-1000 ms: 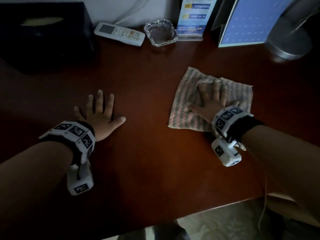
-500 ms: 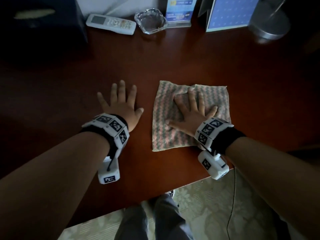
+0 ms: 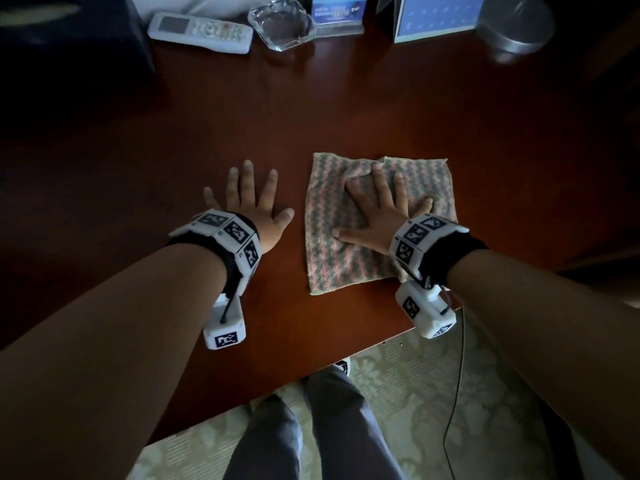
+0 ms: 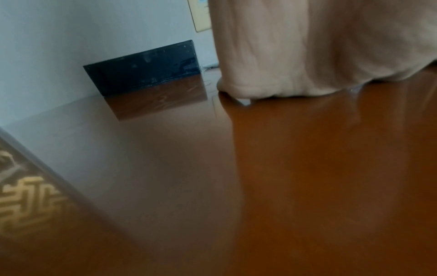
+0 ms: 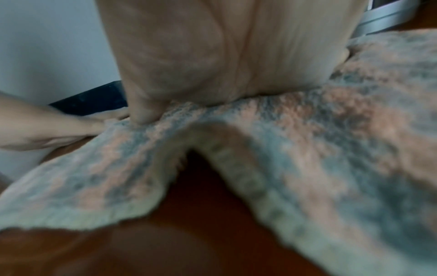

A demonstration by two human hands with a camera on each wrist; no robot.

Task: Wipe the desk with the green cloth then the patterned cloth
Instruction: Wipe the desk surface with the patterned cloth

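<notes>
Pressing my right hand [image 3: 377, 209] flat on the patterned cloth [image 3: 346, 258], fingers straight & spread wide, palm down, nothing pinched. Cloth is pink/grey zigzag, lying on the desk [image 3: 311, 109] near the front edge, right of centre. Its near edge is lifted in a hump off the wood in the right wrist view [image 5: 212, 134], rest lies flat; that view is blurry. My left hand [image 3: 252, 206] is flat on the bare desk just beside the cloth's left edge, not touching it, fingers straight & fanned, holding nothing. From the left wrist cam the palm [image 4: 319, 46] sits on the glossy wood. Both wrists carry white marker bands w/ small cam blocks.

Back of desk, well apart from the cloth: white remote [image 3: 201, 31], glass ashtray [image 3: 282, 24] just right of it, blue card stand [image 3: 337, 12], blue calendar [image 3: 440, 15], metal lamp base [image 3: 516, 26], dark box [image 3: 69, 32] at far left. My legs [image 3: 304, 427] show below the desk edge over patterned carpet [image 3: 398, 393].
</notes>
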